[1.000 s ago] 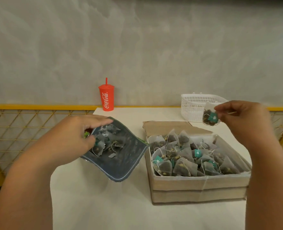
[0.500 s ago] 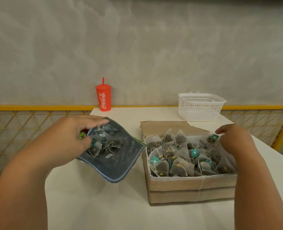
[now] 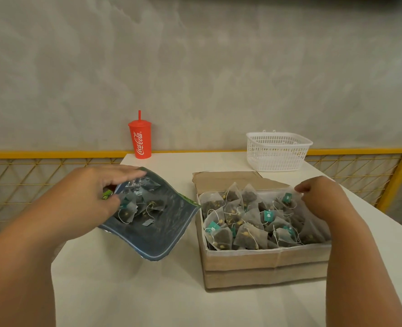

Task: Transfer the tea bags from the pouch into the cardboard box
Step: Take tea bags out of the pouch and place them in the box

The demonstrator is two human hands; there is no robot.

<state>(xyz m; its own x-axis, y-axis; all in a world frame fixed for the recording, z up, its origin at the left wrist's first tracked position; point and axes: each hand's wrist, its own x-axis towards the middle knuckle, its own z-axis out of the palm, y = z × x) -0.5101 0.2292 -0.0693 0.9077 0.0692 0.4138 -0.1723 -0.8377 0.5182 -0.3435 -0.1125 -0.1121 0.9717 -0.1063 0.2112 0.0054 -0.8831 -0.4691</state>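
A dark foil pouch (image 3: 152, 232) lies tilted on the white table, its mouth facing me. My left hand (image 3: 89, 199) grips the pouch's upper rim, thumb inside and fingers over the top. Several pyramid tea bags (image 3: 136, 207) remain inside it. To its right, the open cardboard box (image 3: 266, 258) is packed with several tea bags (image 3: 242, 220). My right hand (image 3: 320, 199) hovers low over the box's far right corner and pinches the top of one tea bag with a teal tag (image 3: 287, 198), which rests on the others.
A red Coca-Cola cup (image 3: 139, 140) with a straw stands at the table's back edge. A white plastic basket (image 3: 277, 149) sits behind the box. A yellow mesh railing (image 3: 393, 175) runs around the table's left, back and right.
My right hand brought the tea bag down from in front of the basket into the box's far right corner. My left hand stayed on the pouch rim.
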